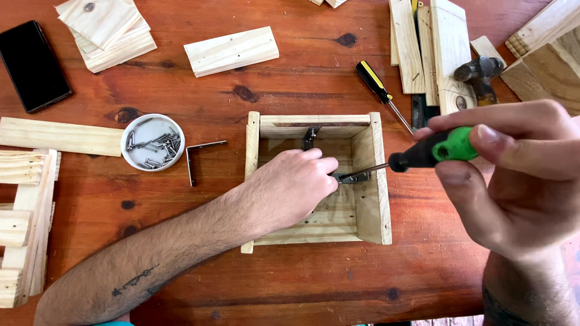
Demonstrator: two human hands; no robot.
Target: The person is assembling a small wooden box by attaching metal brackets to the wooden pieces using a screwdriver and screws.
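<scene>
Right hand: the right hand (pixel 519 175) is closest to me, fingers curled tight round the green and black handle of a screwdriver (pixel 432 151), thumb on top; its shaft slants down to the left.
Left hand: the left hand (pixel 290 187) reaches into the wooden box (pixel 377 181), fingers bunched and nearly closed, fingertips pressing a small metal bracket (pixel 353 177) against the right inner wall.
Screwdriver tip: it meets that bracket just beside the left fingertips.
Box: open-topped, pale pine, sitting mid-table on the reddish wooden table (pixel 302 278); a second bracket (pixel 310 137) is on its far inner wall.
Left of the box: a loose angle bracket (pixel 196 157) lies flat, just beside a white dish of screws (pixel 152 142).
Left edge: stacked pine slats (pixel 24 217).
Further back: a yellow and black screwdriver (pixel 377 87) near the box's far right corner, a hammer (pixel 480 75) among offcuts, a short board (pixel 231 51), a black phone (pixel 33 65).
</scene>
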